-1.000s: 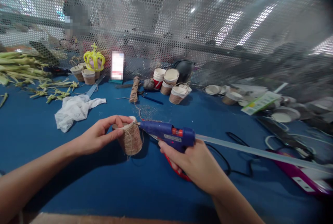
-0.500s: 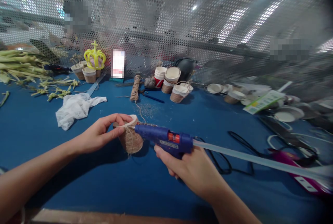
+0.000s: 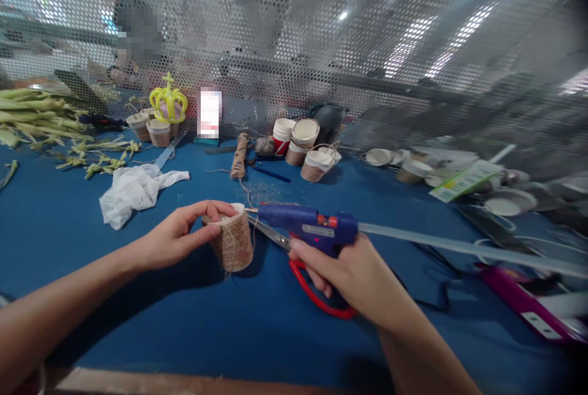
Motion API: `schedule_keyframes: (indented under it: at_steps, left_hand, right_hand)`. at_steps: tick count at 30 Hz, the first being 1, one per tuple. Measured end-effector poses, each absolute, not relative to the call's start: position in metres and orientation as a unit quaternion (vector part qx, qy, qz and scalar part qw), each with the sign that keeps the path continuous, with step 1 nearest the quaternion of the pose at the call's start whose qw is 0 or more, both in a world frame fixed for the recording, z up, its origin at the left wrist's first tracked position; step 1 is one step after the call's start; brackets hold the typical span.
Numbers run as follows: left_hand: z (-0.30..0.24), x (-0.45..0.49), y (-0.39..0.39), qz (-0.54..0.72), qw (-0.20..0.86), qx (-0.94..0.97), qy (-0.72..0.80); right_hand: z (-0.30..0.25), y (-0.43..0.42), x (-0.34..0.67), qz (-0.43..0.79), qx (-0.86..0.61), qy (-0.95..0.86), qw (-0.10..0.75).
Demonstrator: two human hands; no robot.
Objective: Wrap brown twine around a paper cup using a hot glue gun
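My left hand (image 3: 195, 228) grips the rim of a twine-wrapped cup (image 3: 234, 245), its fingers over the edge and its thumb on the outside. The cup is tilted, with a loose strand of twine hanging down its side. My right hand (image 3: 340, 269) is closed around a blue hot glue gun (image 3: 307, 223), which has a long clear glue stick (image 3: 436, 245) sticking out of its back. The gun's metal nozzle is just to the right of the cup's rim, apart from it. Below the gun, scissors with red handles (image 3: 316, 300) lie on the blue table, partly hidden by my right hand.
Behind the cup stand a twine spool (image 3: 239, 156), wrapped cups (image 3: 316, 163) and a blue pen (image 3: 272, 173). On the left lie a crumpled white cloth (image 3: 133, 193) and plant stalks (image 3: 37, 116). A black cord (image 3: 427, 306) and a purple object (image 3: 523, 300) lie on the right.
My right hand has drawn the glue gun right and slightly up, so the nozzle is off the cup's rim. The scissors beneath have come into view. My left hand still holds the cup.
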State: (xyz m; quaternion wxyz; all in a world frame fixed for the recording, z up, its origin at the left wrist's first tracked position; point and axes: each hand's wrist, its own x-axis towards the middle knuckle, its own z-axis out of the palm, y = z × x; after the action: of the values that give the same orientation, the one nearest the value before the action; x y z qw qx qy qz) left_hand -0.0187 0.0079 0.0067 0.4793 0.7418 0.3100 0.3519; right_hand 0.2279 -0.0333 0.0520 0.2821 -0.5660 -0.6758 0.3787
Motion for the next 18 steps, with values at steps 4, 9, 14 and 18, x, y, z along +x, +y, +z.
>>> schedule_keyframes:
  at_steps: [4, 9, 14, 18]
  left_hand:
    - [0.006, -0.019, 0.007, 0.349, 0.47, 0.749, 0.309]
    - [0.005, -0.021, 0.008, 0.352, 0.463, 0.756, 0.3]
    - [0.004, -0.022, 0.01, 0.362, 0.457, 0.758, 0.294]
    - [0.005, -0.022, 0.011, 0.369, 0.461, 0.752, 0.294]
  right_hand:
    - [0.052, -0.017, 0.243, 0.459, -0.533, -0.633, 0.323]
    - [0.036, 0.016, 0.259, 0.382, -0.619, -0.549, 0.412]
    - [0.009, 0.048, 0.269, 0.288, -0.696, -0.544, 0.371]
    - [-0.002, 0.061, 0.274, 0.231, -0.731, -0.552, 0.329]
